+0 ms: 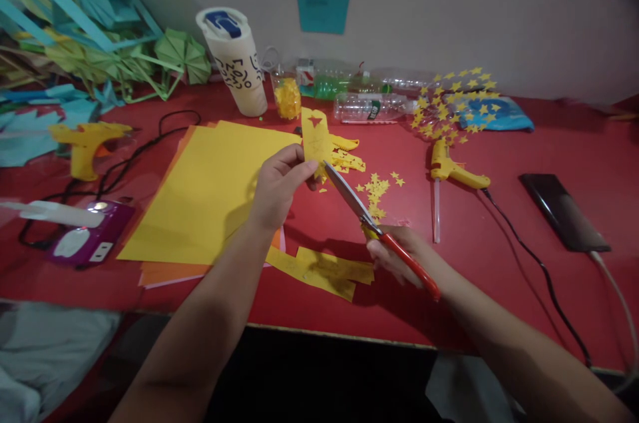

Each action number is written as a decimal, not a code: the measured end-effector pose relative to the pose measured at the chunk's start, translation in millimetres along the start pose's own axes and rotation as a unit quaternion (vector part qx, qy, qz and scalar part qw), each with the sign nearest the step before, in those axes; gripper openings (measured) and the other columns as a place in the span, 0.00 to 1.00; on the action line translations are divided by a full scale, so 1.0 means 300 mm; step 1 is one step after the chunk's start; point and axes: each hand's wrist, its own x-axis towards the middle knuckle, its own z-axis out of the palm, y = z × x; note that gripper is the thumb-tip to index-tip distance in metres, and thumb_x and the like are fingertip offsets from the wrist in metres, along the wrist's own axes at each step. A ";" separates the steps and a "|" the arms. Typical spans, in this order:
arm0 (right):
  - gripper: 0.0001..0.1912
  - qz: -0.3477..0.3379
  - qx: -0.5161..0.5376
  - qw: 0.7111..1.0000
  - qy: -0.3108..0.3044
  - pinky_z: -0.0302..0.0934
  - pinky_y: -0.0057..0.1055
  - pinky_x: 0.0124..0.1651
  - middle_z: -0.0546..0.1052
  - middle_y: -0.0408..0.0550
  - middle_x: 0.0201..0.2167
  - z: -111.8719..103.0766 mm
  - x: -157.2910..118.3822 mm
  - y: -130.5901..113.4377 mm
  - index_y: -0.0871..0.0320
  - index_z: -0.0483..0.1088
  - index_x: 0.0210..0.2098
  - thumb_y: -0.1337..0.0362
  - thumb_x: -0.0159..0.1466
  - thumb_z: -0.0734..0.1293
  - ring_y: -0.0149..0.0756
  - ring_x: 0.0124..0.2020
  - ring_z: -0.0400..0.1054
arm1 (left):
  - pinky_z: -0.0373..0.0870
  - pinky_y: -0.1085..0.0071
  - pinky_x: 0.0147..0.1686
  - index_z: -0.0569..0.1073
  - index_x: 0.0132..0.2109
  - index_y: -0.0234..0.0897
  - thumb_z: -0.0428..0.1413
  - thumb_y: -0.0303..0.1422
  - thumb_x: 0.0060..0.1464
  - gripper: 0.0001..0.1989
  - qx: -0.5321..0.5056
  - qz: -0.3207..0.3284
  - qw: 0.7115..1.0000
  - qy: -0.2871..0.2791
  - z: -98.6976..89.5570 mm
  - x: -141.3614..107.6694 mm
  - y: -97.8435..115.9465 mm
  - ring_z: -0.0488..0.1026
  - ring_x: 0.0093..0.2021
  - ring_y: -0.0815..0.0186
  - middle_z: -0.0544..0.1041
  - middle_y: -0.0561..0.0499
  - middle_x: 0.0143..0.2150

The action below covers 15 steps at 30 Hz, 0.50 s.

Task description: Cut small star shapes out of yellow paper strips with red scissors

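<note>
My left hand pinches a narrow strip of yellow paper and holds it upright. The strip has a star-shaped hole near its top and a drawn star outline below it. My right hand grips a pair of scissors with red handles; the blade tips touch or nearly touch the strip's lower part by my left thumb. Beyond the scissors lie small cut-out yellow stars and yellow paper scraps. More yellow paper strips lie on the red table below my hands.
Yellow and orange sheets are stacked at left. A yellow glue gun and a phone lie at right, both corded. Another glue gun and a purple power strip are far left. A white tumbler and plastic bottles stand or lie behind.
</note>
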 end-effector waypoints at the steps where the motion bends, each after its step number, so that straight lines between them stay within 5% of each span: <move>1: 0.30 -0.002 -0.002 1.000 0.005 0.49 0.27 0.18 0.60 0.37 0.14 0.002 0.001 0.004 0.54 0.53 0.20 0.35 0.59 0.61 0.25 0.14 0.51 | 0.69 0.73 0.25 0.72 0.27 0.37 0.58 0.33 0.47 0.05 -0.004 -0.010 1.000 -0.010 0.003 -0.001 -0.003 0.68 0.23 0.73 0.72 0.54 0.22; 5: 0.30 0.000 -0.001 1.000 0.016 0.53 0.28 0.19 0.59 0.36 0.13 0.003 0.004 0.022 0.54 0.54 0.20 0.34 0.59 0.60 0.25 0.13 0.52 | 0.70 0.73 0.26 0.73 0.28 0.36 0.59 0.32 0.46 0.04 -0.019 -0.043 0.998 -0.039 0.013 -0.006 -0.010 0.68 0.22 0.73 0.73 0.54 0.22; 15: 0.29 -0.016 -0.005 1.000 0.009 0.53 0.28 0.20 0.60 0.37 0.15 0.004 0.006 0.047 0.54 0.56 0.22 0.36 0.61 0.59 0.25 0.14 0.52 | 0.70 0.75 0.26 0.69 0.26 0.37 0.58 0.31 0.48 0.06 -0.051 -0.037 0.998 0.003 0.017 -0.003 -0.005 0.70 0.23 0.74 0.75 0.54 0.23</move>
